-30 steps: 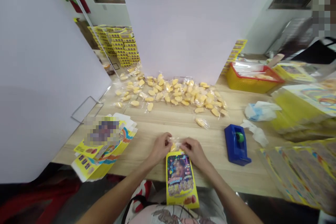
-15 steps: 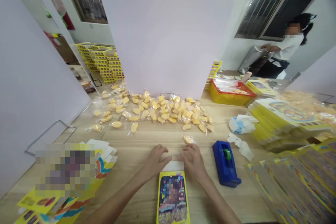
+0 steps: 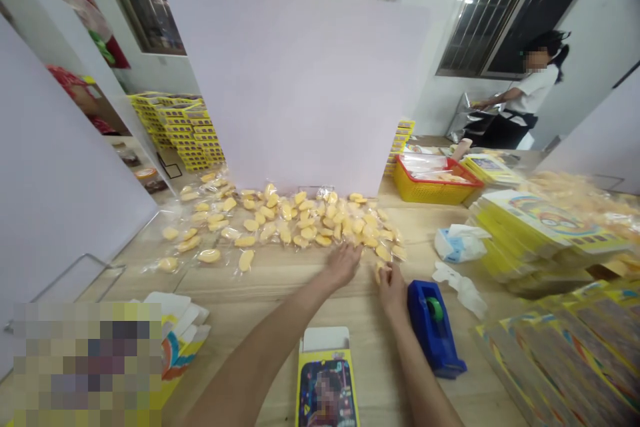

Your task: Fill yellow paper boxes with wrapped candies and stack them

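My right hand (image 3: 393, 287) has its fingers closed on a yellow oval piece in clear wrap (image 3: 379, 272), just in front of the pile. My left hand (image 3: 344, 265) reaches to the front edge of the pile of wrapped yellow pieces (image 3: 306, 221), fingers a little bent and apart, with nothing seen in them. Between my forearms lies a yellow printed box (image 3: 327, 387), its white end flap (image 3: 326, 339) open toward the pile. A blue tape dispenser (image 3: 433, 330) with a green roll stands right of my right hand.
Flat yellow cartons (image 3: 175, 353) lie at left. At right are a tissue pack (image 3: 457, 245), stacked boxes (image 3: 525, 240) and a row of boxes (image 3: 550, 353). A yellow basket with a red rim (image 3: 430, 190) stands behind. A white panel (image 3: 300, 87) rises behind the pile. A person (image 3: 525, 93) stands far right.
Both hands have moved forward from beside the box flap. My left hand has reached the pile, and my right hand has closed on the single wrapped piece. The view has shifted slightly.
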Tool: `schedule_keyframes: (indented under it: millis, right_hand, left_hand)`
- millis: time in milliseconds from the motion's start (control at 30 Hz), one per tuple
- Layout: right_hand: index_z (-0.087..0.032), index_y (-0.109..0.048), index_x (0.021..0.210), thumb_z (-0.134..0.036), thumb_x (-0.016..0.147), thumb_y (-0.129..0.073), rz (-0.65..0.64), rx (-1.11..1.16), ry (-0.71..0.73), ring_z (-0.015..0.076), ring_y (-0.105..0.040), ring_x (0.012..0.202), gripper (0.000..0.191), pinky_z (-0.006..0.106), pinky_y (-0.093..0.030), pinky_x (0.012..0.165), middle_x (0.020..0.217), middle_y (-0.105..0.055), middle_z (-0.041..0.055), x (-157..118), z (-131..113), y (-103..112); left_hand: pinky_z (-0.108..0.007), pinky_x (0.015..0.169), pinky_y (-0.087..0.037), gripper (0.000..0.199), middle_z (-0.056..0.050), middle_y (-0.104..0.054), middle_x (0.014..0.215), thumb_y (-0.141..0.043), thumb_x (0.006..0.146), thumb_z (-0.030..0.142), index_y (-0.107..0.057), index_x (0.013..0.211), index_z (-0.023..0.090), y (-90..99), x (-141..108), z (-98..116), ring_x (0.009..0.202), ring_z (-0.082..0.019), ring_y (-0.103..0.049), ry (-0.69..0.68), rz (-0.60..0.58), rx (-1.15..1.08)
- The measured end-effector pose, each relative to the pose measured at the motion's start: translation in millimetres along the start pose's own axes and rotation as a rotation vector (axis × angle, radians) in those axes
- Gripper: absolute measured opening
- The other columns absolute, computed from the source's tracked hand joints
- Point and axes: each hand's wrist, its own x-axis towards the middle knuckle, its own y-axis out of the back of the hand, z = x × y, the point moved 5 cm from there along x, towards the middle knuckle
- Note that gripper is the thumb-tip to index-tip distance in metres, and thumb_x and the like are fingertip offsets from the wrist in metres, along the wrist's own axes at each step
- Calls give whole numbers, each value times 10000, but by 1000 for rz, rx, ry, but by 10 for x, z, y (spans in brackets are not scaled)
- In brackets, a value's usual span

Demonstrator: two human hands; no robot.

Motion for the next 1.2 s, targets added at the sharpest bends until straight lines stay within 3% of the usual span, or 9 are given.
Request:
schedule_keyframes:
  millis: [133,233,300,467,633,867,967,1100,1200]
  right_hand:
    - [-168,-580,901,-555,838,-385,-51,190,-62,205,-608,693,438,291,-460,585,786,-652,65,-24,-77,-97]
    - [-171,-586,832,-608,861,-367,-166,314,-34,182,-595,666,489,274,-457,562,756,-641,46,-176,-340,-237]
    - [-180,-559,763,-620,845,-430,-245,364,5,164,-557,621,466,262,-430,544,687,-600,18,-325,-547,-331]
    - [-206,-488,717,-532,837,-530,-295,356,50,137,-465,573,350,251,-357,555,608,-514,-35,-748,-881,-490]
    - [-220,-460,710,-491,830,-530,-316,407,30,138,-436,585,304,256,-355,571,608,-489,-43,-993,-948,-554]
    - [-212,-513,775,-464,730,-590,-415,552,-152,150,-547,618,267,269,-454,578,690,-558,-21,-890,-675,-448]
    - [-200,-534,819,-431,697,-630,-455,568,-192,150,-558,608,278,277,-459,585,708,-587,-10,-975,-563,-407]
    - [-187,-547,726,-378,668,-676,-503,514,-159,137,-518,581,238,258,-415,570,647,-569,-20,-1146,-476,-371]
    - [-179,-584,743,-281,610,-724,-559,444,-112,139,-500,569,218,252,-386,559,616,-560,-32,-1192,-444,-322]
  left_hand:
    - [-343,806,-450,306,-61,-609,855,-504,761,88,-555,1050,176,161,-177,-7,882,-223,-588,94,26,-196]
    - [-251,640,-459,254,-14,-596,800,-477,800,182,-518,1050,175,249,-473,66,725,-161,-599,126,1,-362]
    - [-218,573,-437,151,-4,-575,770,-440,845,266,-520,924,166,285,-703,113,676,-139,-585,159,18,-467]
    - [-220,502,-334,376,48,-418,572,-441,865,490,-424,648,184,371,-1170,78,534,-110,-443,345,352,-618]
    - [-243,569,-305,311,37,-447,599,-485,845,404,-452,632,180,435,-1416,58,602,-119,-414,350,477,-588]
    - [-212,530,-347,74,49,-472,621,-531,686,196,-461,707,185,526,-1651,-228,570,-106,-463,412,420,-734]
    - [-201,535,-377,162,45,-511,647,-578,617,152,-483,746,176,503,-1747,-345,579,-102,-500,419,375,-739]
    - [-196,535,-372,300,55,-523,665,-581,603,98,-520,886,175,434,-1888,-392,566,-94,-494,396,321,-696]
    - [-205,542,-365,446,57,-516,665,-548,628,61,-548,1059,178,403,-1949,-333,556,-96,-475,327,192,-489]
